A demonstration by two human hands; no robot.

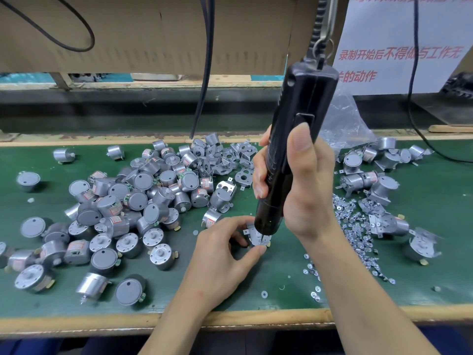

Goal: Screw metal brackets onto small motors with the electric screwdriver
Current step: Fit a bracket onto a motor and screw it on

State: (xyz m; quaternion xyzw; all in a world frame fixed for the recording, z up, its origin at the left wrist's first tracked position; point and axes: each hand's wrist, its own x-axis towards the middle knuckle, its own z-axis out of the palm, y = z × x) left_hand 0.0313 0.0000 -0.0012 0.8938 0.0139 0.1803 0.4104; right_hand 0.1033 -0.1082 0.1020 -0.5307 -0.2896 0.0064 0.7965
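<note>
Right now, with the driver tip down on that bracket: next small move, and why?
Probably press straight down and run the electric screwdriver. Its bit already sits on the bracket, the right hand grips the tool's body with the thumb by the switch, and the left hand pinches the bracket steady.

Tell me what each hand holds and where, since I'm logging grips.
The right hand grips the electric screwdriver around its lower body. The left hand pinches the bracketed motor by its sides.
</note>
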